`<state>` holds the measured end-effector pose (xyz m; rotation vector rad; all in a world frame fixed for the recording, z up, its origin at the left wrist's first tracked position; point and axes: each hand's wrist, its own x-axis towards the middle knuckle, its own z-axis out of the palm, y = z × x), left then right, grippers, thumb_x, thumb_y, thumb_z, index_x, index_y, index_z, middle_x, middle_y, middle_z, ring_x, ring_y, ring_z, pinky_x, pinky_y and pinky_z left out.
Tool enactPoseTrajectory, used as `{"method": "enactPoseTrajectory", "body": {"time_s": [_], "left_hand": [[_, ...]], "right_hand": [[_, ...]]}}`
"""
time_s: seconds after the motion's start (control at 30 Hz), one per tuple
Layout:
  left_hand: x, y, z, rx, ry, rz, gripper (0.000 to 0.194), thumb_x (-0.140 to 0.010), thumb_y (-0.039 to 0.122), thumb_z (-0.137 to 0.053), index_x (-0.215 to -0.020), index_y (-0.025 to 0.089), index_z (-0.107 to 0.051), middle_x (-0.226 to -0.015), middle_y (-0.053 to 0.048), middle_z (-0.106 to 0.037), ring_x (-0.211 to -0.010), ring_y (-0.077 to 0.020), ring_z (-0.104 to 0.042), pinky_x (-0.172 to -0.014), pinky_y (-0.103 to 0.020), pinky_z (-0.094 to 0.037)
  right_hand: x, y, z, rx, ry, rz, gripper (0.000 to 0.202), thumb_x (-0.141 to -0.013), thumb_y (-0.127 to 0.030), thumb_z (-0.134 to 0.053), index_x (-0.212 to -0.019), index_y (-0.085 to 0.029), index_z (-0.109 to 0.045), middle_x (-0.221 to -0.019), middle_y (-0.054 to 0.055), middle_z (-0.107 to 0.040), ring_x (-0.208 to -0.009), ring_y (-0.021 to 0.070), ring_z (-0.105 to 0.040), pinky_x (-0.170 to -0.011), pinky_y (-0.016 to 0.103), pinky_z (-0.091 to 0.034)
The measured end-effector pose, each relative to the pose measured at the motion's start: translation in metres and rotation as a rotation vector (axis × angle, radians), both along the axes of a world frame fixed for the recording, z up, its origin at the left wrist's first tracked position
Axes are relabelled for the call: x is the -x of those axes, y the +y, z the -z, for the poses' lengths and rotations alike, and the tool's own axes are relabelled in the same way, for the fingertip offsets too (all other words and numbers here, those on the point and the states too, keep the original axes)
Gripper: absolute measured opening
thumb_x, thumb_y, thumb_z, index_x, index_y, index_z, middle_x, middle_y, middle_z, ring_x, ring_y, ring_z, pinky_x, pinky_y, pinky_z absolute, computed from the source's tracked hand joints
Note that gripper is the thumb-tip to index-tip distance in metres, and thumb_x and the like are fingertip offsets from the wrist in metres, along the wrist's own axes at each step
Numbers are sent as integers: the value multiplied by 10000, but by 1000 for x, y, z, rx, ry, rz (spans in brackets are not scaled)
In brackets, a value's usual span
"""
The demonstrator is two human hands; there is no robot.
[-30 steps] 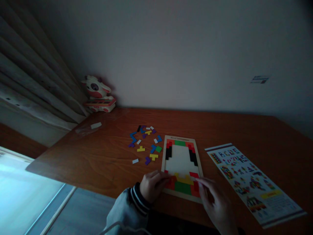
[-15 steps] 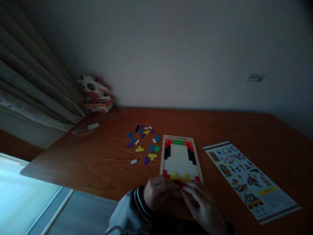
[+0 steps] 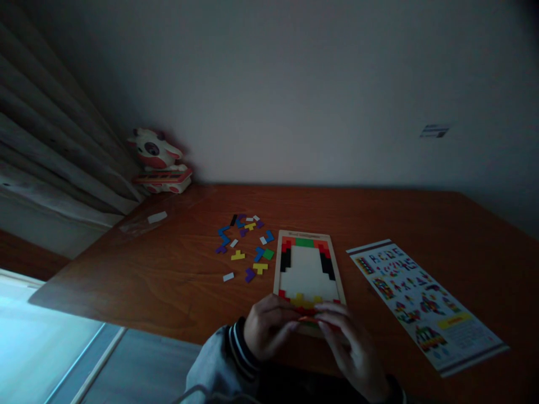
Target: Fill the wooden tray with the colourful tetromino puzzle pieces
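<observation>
A wooden puzzle tray (image 3: 275,269) lies on the table with green, red, orange and black pieces along its top and sides, and yellow and red ones near the bottom. Over its near end, my left hand (image 3: 269,325) and my right hand (image 3: 351,342) pinch a thin orange-red piece (image 3: 309,319) between them, slightly tilted above the tray. The fingers cover part of the bottom rows. Left of the tray, loose pieces lie scattered, among them a yellow piece (image 3: 238,255), a green piece (image 3: 268,254) and a purple piece (image 3: 250,275).
A printed pattern sheet (image 3: 421,303) lies right of the tray. At the back left stands a cow toy with a keyboard (image 3: 162,163), near a clear plastic bag with a white label (image 3: 157,217). The wooden table (image 3: 185,275) meets the wall behind.
My fingertips have drawn apart a little, and the orange-red piece now shows between them, raised off the tray. The view has shifted slightly.
</observation>
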<state>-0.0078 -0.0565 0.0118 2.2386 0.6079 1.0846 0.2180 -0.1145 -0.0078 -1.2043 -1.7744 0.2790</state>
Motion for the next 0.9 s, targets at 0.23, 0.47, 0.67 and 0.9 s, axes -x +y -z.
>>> {"method": "enactPoseTrajectory", "body": {"time_s": [0.23, 0.47, 0.67, 0.9], "left_hand": [[-3, -1, 2, -27, 44, -196, 74, -885, 188, -649, -921, 181, -713, -901, -79, -735, -804, -166, -706, -728, -245, -586], [-5, 0, 7, -76, 83, -82, 164, -927, 220, -615, -1067, 180, -690, -874, -68, -748, -774, -162, -711, -722, -244, -582], [-8, 3, 7, -128, 97, -28, 121, -936, 209, -602, -1005, 177, -696, -960, -71, -770, -934, -185, -719, -858, -300, -562], [-9, 2, 6, -103, 179, -19, 127, -909, 182, -610, -1009, 183, -688, -977, -62, -775, -939, -187, -727, -867, -315, -557]], "right_hand": [[-20, 8, 12, 114, 125, 420, 282, -948, -416, -549, -1088, -206, -675, -1031, 91, -758, -878, 232, -737, -755, 336, -609], [-32, 32, -3, 224, 94, 351, 335, -953, -476, -505, -1040, -220, -704, -1006, 75, -768, -891, 226, -736, -764, 336, -605], [-23, 43, 3, 210, -16, 208, 303, -976, -419, -478, -1029, -233, -712, -968, 70, -765, -871, 220, -724, -784, 358, -587], [-23, 43, 9, 156, -211, 200, 208, -954, -357, -527, -1016, -263, -702, -1035, 55, -716, -919, 233, -691, -821, 410, -551]]}}
